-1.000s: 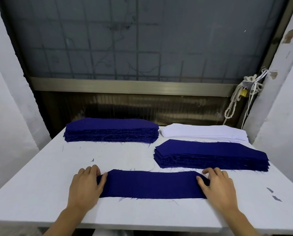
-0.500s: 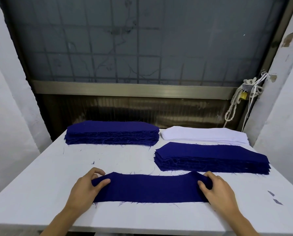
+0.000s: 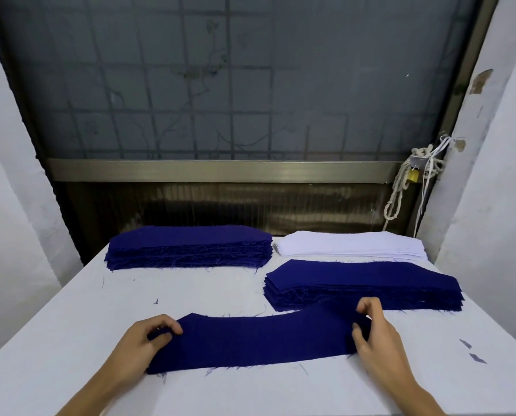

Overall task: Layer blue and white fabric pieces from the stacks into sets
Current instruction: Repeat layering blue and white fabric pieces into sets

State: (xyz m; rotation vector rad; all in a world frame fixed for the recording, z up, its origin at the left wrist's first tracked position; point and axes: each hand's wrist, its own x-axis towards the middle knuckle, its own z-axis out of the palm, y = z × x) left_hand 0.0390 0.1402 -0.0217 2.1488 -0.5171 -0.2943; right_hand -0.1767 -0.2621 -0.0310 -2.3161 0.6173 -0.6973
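L hand & R hand each pinch one end of the blue piece, prob. to keep it taut & crease-free. It's at the table front, long axis left-right, R end lifted by the near blue stack. White stack is behind that.

My left hand and right hand pinch the ends of a blue fabric strip on a white table. Beyond lie two blue stacks and one white stack.
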